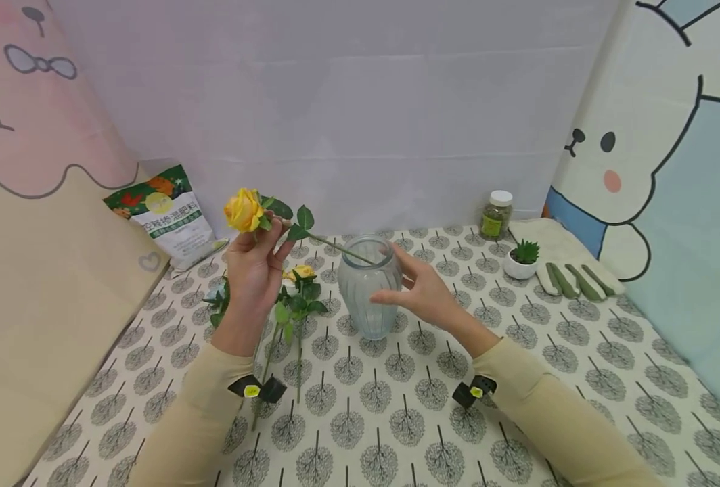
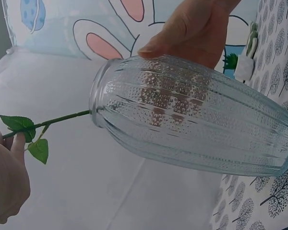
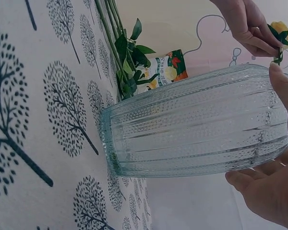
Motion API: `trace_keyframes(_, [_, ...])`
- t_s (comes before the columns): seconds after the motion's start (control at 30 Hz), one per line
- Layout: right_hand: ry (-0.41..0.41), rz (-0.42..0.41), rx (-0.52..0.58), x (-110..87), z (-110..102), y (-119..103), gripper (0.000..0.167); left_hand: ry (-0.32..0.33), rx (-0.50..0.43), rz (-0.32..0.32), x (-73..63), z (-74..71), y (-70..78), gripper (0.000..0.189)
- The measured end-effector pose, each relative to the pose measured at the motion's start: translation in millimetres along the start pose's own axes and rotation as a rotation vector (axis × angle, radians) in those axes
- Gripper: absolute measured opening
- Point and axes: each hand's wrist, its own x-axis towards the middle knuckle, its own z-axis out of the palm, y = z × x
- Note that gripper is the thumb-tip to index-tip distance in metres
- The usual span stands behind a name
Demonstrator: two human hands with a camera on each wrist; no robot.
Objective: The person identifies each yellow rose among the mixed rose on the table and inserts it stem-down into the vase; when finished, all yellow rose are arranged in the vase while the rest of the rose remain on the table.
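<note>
1. Nearest me, my beige sleeves reach forward, a black wrist camera at each cuff, over the tree-print tablecloth.
2. Just past my left cuff lie loose artificial rose stems, leafy and green, with a yellow bloom showing at the far end.
3. My right hand is wrapped round the upper side of the ribbed clear-glass vase, thumb on one side, fingers curved behind. The vase stands upright on the cloth.
4. My left hand pinches the stem of a yellow artificial rose close under its bloom. The stem slants down to the right, its lower end inside the vase's mouth.
5. Off to the right sits a small succulent in a white pot, beside cream gloves with green fingers.
6. Farther back stand a white-capped jar at right and a fertilizer bag at left, leaning.
7. Behind everything hangs a pale backdrop, with a cartoon rabbit print at right.
</note>
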Motion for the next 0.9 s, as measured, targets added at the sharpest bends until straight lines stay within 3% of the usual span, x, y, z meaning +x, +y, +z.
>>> trace_keyframes(0.23, [-0.006, -0.001, 0.006, -0.8, 0, 2, 0.104, -0.020, 0.080, 0.001, -0.2, 0.5, -9.9, 0.026])
trace_keyframes(0.47, [-0.006, -0.012, 0.009, -0.9, -1, 2, 0.101, -0.066, 0.076, -0.002, -0.3, 1.4, -20.7, 0.022])
trace_keyframes(0.9, [0.006, 0.003, -0.015, -0.8, 0, 3, 0.105, -0.041, 0.256, -0.029, -4.1, 7.9, -39.6, 0.018])
